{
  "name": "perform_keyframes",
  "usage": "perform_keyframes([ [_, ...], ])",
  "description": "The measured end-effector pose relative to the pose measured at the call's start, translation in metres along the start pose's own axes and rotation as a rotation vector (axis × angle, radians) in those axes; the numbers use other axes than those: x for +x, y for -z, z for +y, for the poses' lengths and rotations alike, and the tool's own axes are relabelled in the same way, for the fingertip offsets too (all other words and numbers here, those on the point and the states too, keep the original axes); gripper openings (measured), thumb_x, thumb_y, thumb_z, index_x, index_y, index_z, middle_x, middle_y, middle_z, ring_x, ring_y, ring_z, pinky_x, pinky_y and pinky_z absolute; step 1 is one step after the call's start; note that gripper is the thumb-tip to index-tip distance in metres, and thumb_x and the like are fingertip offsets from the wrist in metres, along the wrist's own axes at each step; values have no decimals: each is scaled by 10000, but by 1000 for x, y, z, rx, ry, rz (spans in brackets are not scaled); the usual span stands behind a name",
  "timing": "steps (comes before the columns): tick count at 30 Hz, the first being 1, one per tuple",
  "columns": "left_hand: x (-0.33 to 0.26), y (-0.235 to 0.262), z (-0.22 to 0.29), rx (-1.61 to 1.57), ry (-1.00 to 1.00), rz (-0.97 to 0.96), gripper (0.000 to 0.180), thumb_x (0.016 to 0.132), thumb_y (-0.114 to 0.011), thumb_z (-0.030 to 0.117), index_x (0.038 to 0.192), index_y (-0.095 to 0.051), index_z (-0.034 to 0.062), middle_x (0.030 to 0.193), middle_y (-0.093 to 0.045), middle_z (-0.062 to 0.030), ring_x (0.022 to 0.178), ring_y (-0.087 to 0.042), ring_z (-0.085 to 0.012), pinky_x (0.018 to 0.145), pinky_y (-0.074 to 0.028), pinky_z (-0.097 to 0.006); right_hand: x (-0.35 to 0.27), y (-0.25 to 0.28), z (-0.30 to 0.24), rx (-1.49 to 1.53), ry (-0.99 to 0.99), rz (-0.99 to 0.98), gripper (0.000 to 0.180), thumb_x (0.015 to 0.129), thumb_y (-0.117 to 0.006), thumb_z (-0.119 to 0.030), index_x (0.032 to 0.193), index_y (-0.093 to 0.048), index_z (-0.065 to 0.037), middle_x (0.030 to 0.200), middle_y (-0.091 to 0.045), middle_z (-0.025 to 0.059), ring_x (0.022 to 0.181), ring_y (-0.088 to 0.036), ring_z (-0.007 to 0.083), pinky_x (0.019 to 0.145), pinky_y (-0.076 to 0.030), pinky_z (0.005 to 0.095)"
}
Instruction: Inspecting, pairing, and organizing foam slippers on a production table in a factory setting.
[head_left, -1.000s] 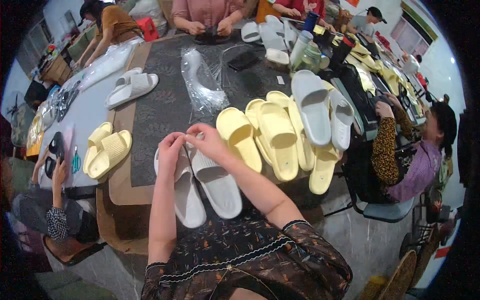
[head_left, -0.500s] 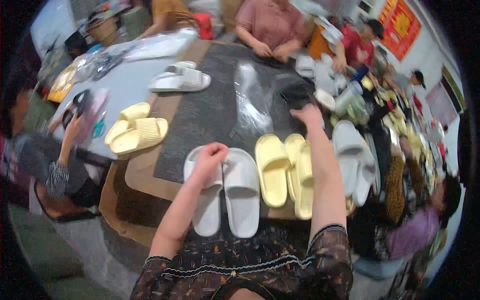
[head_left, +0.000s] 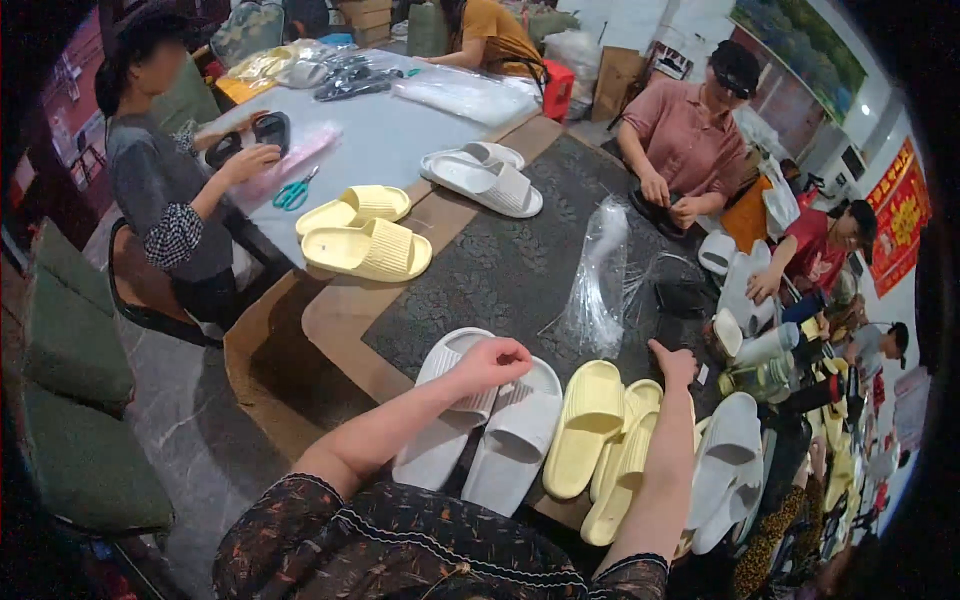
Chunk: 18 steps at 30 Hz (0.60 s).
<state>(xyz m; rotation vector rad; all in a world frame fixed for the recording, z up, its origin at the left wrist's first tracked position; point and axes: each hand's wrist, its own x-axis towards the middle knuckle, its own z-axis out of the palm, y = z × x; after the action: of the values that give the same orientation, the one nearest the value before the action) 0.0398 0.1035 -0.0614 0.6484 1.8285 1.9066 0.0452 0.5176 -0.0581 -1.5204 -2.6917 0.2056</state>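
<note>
My left hand (head_left: 488, 366) hovers over a pair of grey slippers at the table's near edge. Its fingers are curled together in a pinch, and whatever may be between them is too small to make out. Below it lie the left grey slipper (head_left: 432, 452) and the right grey slipper (head_left: 515, 440). My right hand (head_left: 676, 364) reaches over the dark mat (head_left: 480, 275), one digit stretched out from the others, holding nothing I can see. Beyond it is a bundle of clear plastic strands (head_left: 598, 285). Yellow slippers (head_left: 585, 425) stand between my forearms.
Another yellow pair (head_left: 370, 250) and a grey-white pair (head_left: 485, 185) sit along the far left table edge. Scissors (head_left: 293, 194) lie near a co-worker holding dark slippers (head_left: 250, 140). Bottles (head_left: 765, 345) and more grey slippers (head_left: 725, 455) crowd the right side. Other people work around the table.
My view has swung left, so the table and slippers appear turned and further right. Both hands stay near the same places, the left above the grey slippers and the right over the mat.
</note>
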Motion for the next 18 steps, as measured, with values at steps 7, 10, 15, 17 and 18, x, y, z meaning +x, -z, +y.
perform_keyframes([
  [7,0,-1,-2,17,-11,-3,144,833,-662,161,879,-658,24,767,-624,11,706,-562,-62,642,-466,-232,2,-3,1,-5,-12,37,996,582,-721,-682,1227,-500,44,1268,-497,227,1187,-469,392,946,-438,488],
  [10,1,-2,-1,-23,-5,-5,148,834,-663,162,876,-657,20,774,-626,4,713,-563,-64,647,-467,-233,1,-1,-1,19,-5,33,972,584,-728,-661,1216,-510,45,1254,-504,229,1191,-463,392,948,-438,480],
  [15,-1,-2,5,8,-5,1,137,842,-657,152,892,-657,25,796,-624,4,738,-561,-68,666,-466,-237,-4,4,-6,49,48,73,899,578,-733,-643,1122,-585,56,1187,-567,233,1123,-536,386,909,-463,472],
  [17,-4,-2,9,-7,68,27,134,850,-651,143,906,-653,22,822,-621,-6,761,-564,-77,686,-464,-236,-8,5,-2,89,91,142,858,566,-733,-652,1024,-639,68,1096,-627,234,1019,-619,364,850,-491,488],
  [18,-6,-2,11,43,56,37,131,851,-649,135,915,-650,20,831,-620,-9,769,-566,-81,695,-464,-235,-9,4,-2,57,129,137,842,573,-729,-651,1012,-645,63,1068,-638,237,990,-630,370,845,-497,470],
])
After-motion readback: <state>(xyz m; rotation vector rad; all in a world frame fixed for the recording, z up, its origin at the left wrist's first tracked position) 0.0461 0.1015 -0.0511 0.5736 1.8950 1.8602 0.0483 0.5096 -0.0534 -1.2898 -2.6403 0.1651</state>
